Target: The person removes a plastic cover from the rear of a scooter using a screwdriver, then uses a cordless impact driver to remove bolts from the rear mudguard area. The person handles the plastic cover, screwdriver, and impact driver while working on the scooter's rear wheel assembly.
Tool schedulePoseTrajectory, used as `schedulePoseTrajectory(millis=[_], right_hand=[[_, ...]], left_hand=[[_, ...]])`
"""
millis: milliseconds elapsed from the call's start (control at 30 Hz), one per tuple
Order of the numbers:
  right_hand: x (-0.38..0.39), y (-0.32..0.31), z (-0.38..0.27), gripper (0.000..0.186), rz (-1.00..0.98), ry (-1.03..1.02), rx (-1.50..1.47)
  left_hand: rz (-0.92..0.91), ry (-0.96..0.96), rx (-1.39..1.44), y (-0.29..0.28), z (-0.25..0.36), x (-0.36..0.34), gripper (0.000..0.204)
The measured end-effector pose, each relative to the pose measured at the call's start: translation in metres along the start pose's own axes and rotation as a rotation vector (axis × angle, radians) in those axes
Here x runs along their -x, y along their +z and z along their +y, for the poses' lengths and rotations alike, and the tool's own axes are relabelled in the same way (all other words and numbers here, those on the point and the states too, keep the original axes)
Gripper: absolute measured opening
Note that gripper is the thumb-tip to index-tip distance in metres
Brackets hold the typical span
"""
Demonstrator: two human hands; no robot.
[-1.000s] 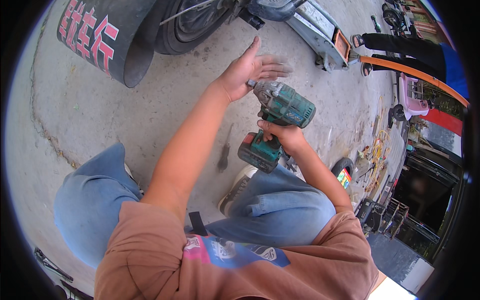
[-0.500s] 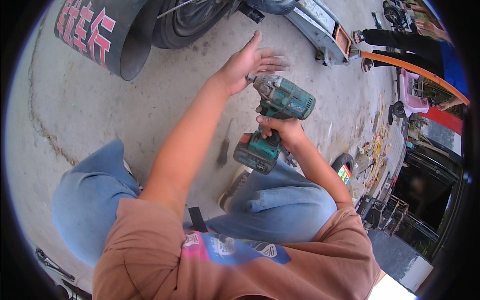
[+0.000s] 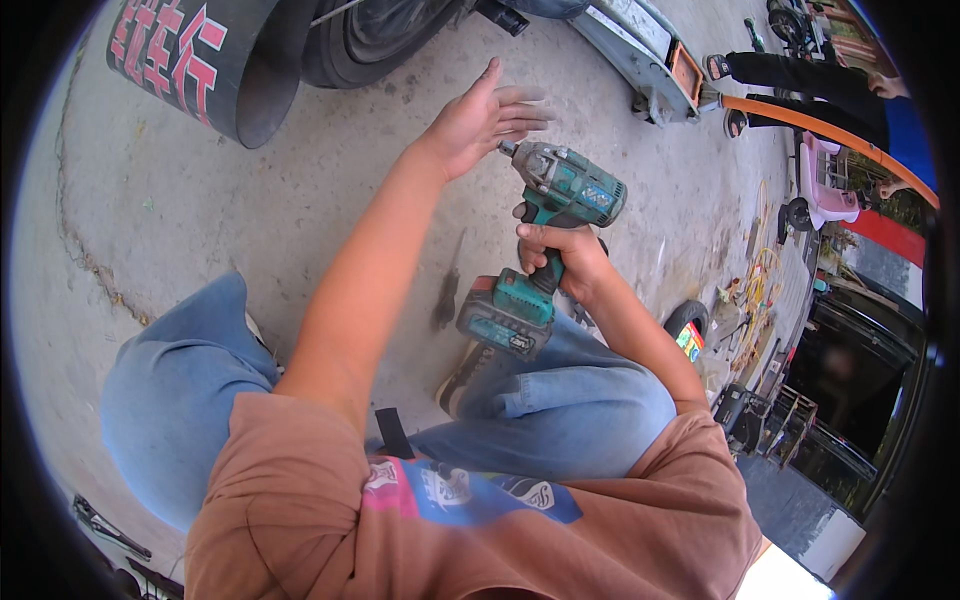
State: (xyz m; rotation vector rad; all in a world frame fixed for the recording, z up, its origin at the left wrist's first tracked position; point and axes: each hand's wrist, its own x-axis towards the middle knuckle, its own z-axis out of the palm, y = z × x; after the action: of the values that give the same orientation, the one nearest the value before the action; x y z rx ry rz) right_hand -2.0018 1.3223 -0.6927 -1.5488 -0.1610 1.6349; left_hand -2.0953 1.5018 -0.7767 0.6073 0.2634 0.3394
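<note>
My right hand (image 3: 568, 258) is wrapped round the grip of a green cordless impact wrench (image 3: 570, 182), its nose pointing left and its battery hanging low above my shoe (image 3: 466, 375). My left hand (image 3: 472, 122) is stretched out just past the wrench's nose, fingers spread and slightly smeared by motion. Nothing shows in that hand, and whether it touches the nose I cannot tell. Under the wrench, on the concrete, lies a screwdriver-like tool (image 3: 447, 298) with a dark handle.
At the top are a black tyre (image 3: 375, 45) and a dark curved panel (image 3: 255, 85) with red markings. A floor jack (image 3: 640, 60) with an orange handle (image 3: 800, 118) stands at the upper right. Beyond it are a person's legs (image 3: 800, 75), a pink scooter (image 3: 822, 180) and yellow cables (image 3: 762, 285).
My left hand has shifted slightly left and up. The wrench in my right hand has tilted a little, its battery end swinging slightly left.
</note>
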Motion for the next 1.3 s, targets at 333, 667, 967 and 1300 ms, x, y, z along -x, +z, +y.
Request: schedulePoseTrajectory(millis=[333, 667, 967, 1300], right_hand=[[0.0, -0.002, -0.006, 0.017, 0.142, -0.005, 0.016], [0.003, -0.005, 0.0, 0.011, 0.154, -0.009, 0.035], [0.006, -0.001, 0.001, 0.015, 0.15, -0.14, 0.253], [0.01, 0.003, 0.011, 0.018, 0.169, -0.15, 0.504]], left_hand=[[-0.167, -0.183, 0.115, 0.0, -0.043, 0.033, 0.062], [-0.137, -0.207, 0.197, 0.013, -0.068, 0.032, 0.056], [-0.306, 0.012, 0.433, -0.004, -0.064, 0.041, 0.058], [-0.185, -0.04, 0.287, 0.014, -0.006, 0.019, 0.088]])
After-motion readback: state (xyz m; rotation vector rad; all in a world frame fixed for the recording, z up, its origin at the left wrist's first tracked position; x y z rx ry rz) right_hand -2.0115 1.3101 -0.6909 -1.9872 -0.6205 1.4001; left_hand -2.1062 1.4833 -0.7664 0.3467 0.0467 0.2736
